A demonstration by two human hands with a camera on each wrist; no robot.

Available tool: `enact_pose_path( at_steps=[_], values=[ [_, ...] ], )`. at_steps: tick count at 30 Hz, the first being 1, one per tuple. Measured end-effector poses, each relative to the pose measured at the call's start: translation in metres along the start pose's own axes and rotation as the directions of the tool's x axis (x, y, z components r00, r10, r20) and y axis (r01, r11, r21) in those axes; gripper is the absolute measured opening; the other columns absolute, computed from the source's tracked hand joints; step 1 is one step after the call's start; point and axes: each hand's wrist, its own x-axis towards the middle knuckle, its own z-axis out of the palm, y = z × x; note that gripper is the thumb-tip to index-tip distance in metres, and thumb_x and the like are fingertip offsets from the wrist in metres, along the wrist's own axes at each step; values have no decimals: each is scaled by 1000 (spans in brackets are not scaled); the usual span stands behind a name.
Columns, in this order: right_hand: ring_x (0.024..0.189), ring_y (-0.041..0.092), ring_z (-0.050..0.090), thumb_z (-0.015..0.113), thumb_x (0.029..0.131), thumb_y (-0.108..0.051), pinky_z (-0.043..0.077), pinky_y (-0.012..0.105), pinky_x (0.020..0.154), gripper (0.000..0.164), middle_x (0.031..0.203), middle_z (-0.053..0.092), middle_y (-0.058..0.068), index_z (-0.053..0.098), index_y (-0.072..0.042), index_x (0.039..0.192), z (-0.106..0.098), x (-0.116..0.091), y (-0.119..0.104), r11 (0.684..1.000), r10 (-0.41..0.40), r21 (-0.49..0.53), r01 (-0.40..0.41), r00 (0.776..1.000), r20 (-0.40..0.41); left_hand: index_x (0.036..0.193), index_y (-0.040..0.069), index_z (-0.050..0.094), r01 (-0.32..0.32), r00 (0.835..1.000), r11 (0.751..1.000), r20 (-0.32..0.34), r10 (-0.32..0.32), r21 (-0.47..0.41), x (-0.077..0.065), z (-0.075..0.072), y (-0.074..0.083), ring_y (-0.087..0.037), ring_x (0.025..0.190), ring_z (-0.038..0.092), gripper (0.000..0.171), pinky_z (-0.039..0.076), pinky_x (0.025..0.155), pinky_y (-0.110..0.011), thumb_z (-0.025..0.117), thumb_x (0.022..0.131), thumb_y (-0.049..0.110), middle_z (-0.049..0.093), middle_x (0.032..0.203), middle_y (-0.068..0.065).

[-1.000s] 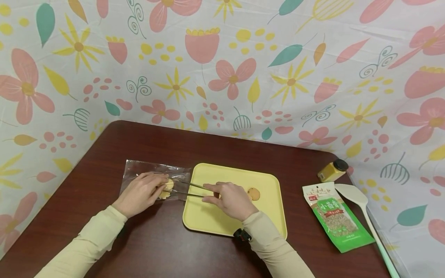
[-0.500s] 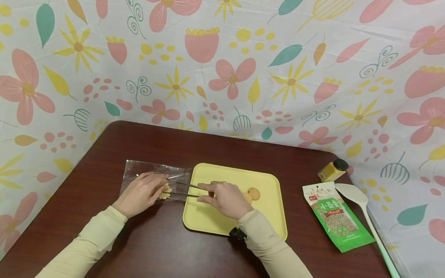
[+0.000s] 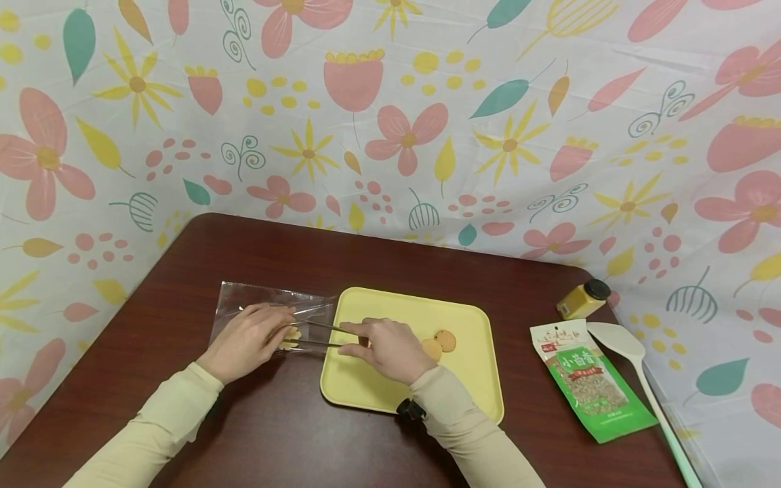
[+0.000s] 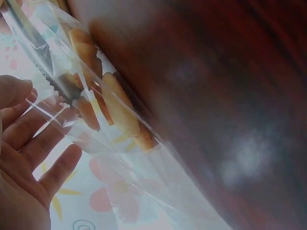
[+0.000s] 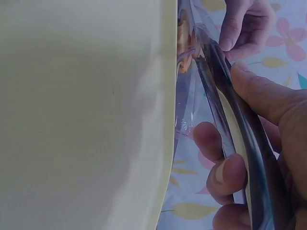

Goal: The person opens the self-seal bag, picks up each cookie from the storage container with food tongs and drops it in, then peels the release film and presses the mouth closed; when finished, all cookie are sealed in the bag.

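Note:
My left hand [image 3: 250, 339] pinches the mouth of a clear plastic bag [image 3: 244, 296] lying on the table. Several golden cookies [image 4: 117, 103] are inside it, seen through the film in the left wrist view. In my right hand [image 3: 393, 349] is a pair of metal tongs [image 5: 240, 124], with fingers and thumb around the arms. The serrated tongs' tip reaches into the bag beside the cookies; whether it touches one is hard to tell. Right of the bag, a yellow tray [image 3: 470, 386] carries two round cookies [image 3: 445, 340], partly behind my right hand.
On the right of the dark wooden table [image 3: 274, 434] lie a green and white spice packet [image 3: 588, 379] and a white spatula [image 3: 622, 339] with a pale green handle. A yellow jar [image 3: 579, 301] with a black lid is behind them. Flowered cloth [image 3: 390, 135] hangs behind.
My right hand has shifted left with the tongs, and the tips sit farther into the bag. The cookie seen at the tips earlier has dropped from there. My left hand stays put.

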Motion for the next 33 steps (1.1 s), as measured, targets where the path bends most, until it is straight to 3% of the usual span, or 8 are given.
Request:
enact_pose_path(
  at_steps=[18,33],
  values=[
    [57,2,48,62,90,-51,42,22,51,47,69,50,-15,65,-25,129,4,3,1,1000,11,10,-11,1000,23,100,4,69,0,1000,1000,14,0,20,1,-1,2,-29,102,66,24,49,93,-51,79,79,11,70,99,-7],
    [56,3,48,64,90,-49,42,22,50,48,70,51,-15,65,-21,129,-3,-5,3,998,37,41,-39,999,37,100,3,69,9,1000,1000,26,-9,21,2,-4,3,-31,103,66,25,49,92,-52,80,78,9,70,100,-8]
  ],
)
